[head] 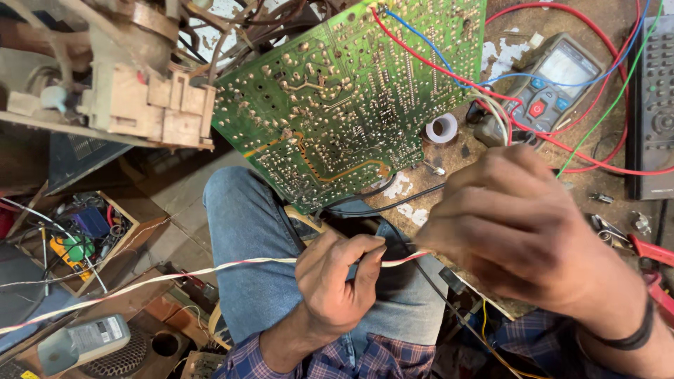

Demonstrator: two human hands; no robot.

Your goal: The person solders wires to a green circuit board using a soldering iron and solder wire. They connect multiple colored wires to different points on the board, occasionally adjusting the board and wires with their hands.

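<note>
- Pinching a thin twisted wire (210, 270) of red and white strands, the left hand (335, 281) closes thumb and fingers on it just above the person's lap.
- The right hand (516, 235) grips the same wire at its near end, fingers curled tight together; the exact hold is hidden behind the knuckles.
- The wire runs taut between the two hands, then trails away to the left, low across the picture toward the floor clutter.
- A green circuit board (344, 98) stands tilted above the hands, solder side up, resting partly on the table (463, 158) and reaching over the knee in blue jeans (246, 224).
- Red and blue leads (435, 60) cross the board's upper right corner and run to a meter (551, 81) lying on the table.
- A small white roll of tape (441, 128) sits beside the board's right edge.
- A dark remote control (653, 98) lies at the far right of the table.
- A wooden box of parts (84, 238) sits on the floor at the left.
</note>
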